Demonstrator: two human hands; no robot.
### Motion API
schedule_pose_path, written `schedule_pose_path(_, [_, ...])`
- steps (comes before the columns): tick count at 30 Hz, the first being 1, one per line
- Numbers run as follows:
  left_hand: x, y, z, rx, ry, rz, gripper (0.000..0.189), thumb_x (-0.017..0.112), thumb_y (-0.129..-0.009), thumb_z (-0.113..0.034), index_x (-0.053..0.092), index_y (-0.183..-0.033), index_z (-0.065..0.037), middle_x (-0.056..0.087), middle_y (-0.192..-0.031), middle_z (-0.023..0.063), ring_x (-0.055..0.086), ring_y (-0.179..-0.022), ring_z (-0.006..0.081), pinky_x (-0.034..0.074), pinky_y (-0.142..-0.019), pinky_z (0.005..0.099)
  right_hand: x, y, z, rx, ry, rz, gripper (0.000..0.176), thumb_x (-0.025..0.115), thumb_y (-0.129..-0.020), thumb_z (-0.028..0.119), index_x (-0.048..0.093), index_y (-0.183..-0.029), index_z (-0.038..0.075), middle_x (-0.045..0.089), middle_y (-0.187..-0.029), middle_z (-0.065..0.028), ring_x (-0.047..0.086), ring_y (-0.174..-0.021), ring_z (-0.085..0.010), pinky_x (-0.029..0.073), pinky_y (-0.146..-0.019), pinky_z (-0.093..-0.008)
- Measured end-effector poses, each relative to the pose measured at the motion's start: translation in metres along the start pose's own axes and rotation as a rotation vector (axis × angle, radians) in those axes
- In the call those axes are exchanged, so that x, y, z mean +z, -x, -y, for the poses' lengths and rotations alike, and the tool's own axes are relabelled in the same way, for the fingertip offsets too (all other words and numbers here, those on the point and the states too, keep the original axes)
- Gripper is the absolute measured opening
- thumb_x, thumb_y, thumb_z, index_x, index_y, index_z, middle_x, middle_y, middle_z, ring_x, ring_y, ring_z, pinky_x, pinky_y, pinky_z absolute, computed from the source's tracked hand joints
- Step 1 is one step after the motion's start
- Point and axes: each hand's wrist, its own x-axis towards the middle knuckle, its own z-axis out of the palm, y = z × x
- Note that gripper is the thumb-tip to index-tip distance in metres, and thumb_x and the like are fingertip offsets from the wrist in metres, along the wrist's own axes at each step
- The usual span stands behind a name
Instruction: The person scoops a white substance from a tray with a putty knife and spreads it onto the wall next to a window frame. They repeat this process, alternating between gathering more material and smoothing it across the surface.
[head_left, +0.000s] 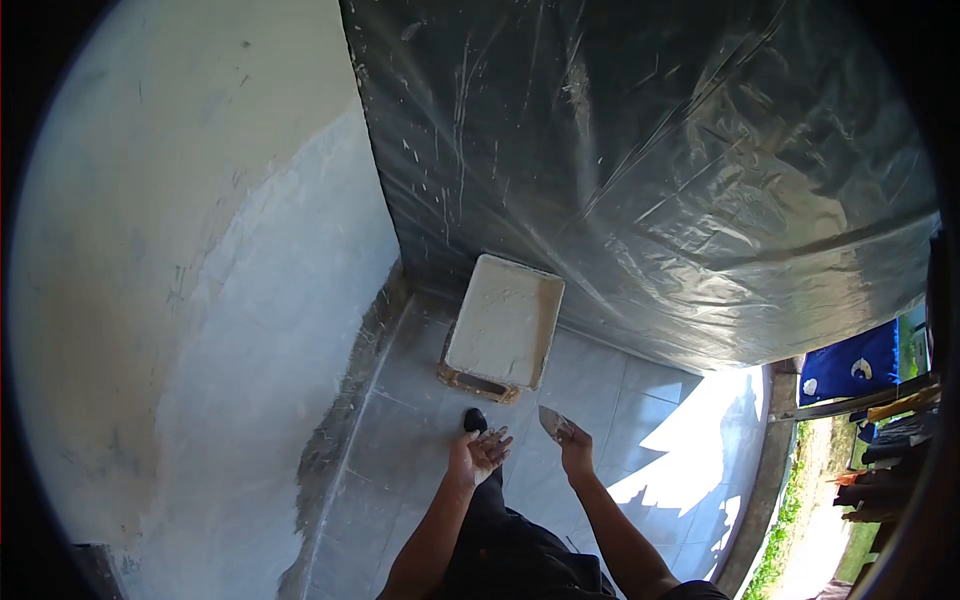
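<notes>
My left hand (482, 456) is palm up with its fingers apart and a little curled. Whitish paste smears the fingers, and I see no tool in them. My right hand (576, 450) grips a putty knife (550, 420), whose flat blade points up and to the left. The handle is mostly hidden in my fist. Just beyond both hands is a rectangular tray (551, 322) holding pale, wet-looking plaster (502, 315). It rests on a low, stained stool (478, 386) with a slot in its edge. Neither hand touches the tray.
A partly plastered wall (260, 300) rises on the left, rough along its bottom edge. Dark plastic sheeting (600, 150) hangs behind the tray. Grey floor tiles (400, 450) lie below, with my dark shoe (475, 419) near the stool. Hanging cloths (850, 365) are at far right.
</notes>
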Motion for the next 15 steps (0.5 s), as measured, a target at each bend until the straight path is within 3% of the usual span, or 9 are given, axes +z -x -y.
schedule_pose_path(1, [-0.003,-0.018,-0.001,-0.022,0.031,-0.022,0.054,0.043,-0.099,-0.028,0.037,-0.141,0.005,0.047,-0.15,0.0262,0.045,-0.139,0.0464,0.033,-0.114,0.0568,-0.003,-0.013,0.003,-0.012,0.284,-0.035,0.044,0.049,-0.089,-0.006,0.068,-0.127,0.006,0.071,-0.118,-0.0106,0.067,-0.112,-0.0211,0.053,-0.093,-0.0339])
schedule_pose_path(2, [-0.006,-0.038,-0.003,-0.027,0.035,-0.056,0.056,0.042,-0.099,-0.029,0.037,-0.143,0.005,0.047,-0.151,0.0247,0.044,-0.14,0.0464,0.032,-0.115,0.0568,-0.005,-0.03,0.002,0.018,0.313,-0.027,0.044,0.049,-0.089,-0.006,0.068,-0.127,0.006,0.071,-0.118,-0.0106,0.067,-0.112,-0.0211,0.053,-0.093,-0.0339])
schedule_pose_path(4, [-0.008,-0.077,-0.005,-0.036,0.032,-0.135,0.06,0.041,-0.1,-0.033,0.034,-0.147,0.004,0.046,-0.153,0.0208,0.041,-0.142,0.0481,0.028,-0.117,0.0571,-0.006,-0.055,-0.01,-0.333,0.606,-0.01,0.041,0.057,-0.088,-0.003,0.071,-0.123,0.012,0.072,-0.118,-0.0103,0.066,-0.114,-0.0268,0.049,-0.098,-0.0378])
schedule_pose_path(5, [-0.01,-0.096,-0.006,-0.035,0.022,-0.155,0.065,0.042,-0.1,-0.035,0.03,-0.152,0.003,0.041,-0.157,0.0207,0.037,-0.143,0.0496,0.025,-0.118,0.0574,-0.01,-0.07,-0.016,-0.283,0.633,0.015,0.041,0.057,-0.088,-0.003,0.071,-0.123,0.012,0.072,-0.118,-0.0103,0.066,-0.114,-0.0268,0.049,-0.098,-0.0378])
schedule_pose_path(7, [-0.008,-0.13,-0.006,-0.024,0.018,-0.2,0.071,0.043,-0.1,-0.037,0.023,-0.157,0.002,0.034,-0.161,0.0195,0.033,-0.145,0.0501,0.021,-0.12,0.0573,-0.009,-0.113,-0.018,-0.695,0.895,0.145,0.035,0.065,-0.087,-0.002,0.073,-0.118,0.01,0.072,-0.119,-0.0105,0.066,-0.113,-0.0315,0.048,-0.099,-0.0445])
schedule_pose_path(13, [-0.013,-0.204,0.011,-0.022,-0.044,-0.312,0.08,0.048,-0.099,-0.046,0.017,-0.161,-0.006,0.025,-0.166,0.0163,0.026,-0.15,0.0473,0.018,-0.121,0.0566,-0.025,-0.223,-0.037,-0.97,1.29,0.512,0.036,0.07,-0.086,0.009,0.074,-0.116,0.028,0.071,-0.123,0.0037,0.059,-0.127,-0.0199,0.034,-0.118,-0.0506])
schedule_pose_path(15, [-0.002,-0.206,0.012,0.068,-0.073,-0.287,0.081,0.046,-0.101,-0.046,0.01,-0.162,-0.006,0.017,-0.169,0.0142,0.017,-0.152,0.0483,0.01,-0.123,0.0571,-0.031,-0.242,-0.053,-0.94,1.356,0.553,0.035,0.07,-0.087,0.014,0.073,-0.118,0.031,0.069,-0.126,0.0072,0.058,-0.128,-0.0154,0.031,-0.12,-0.0529])
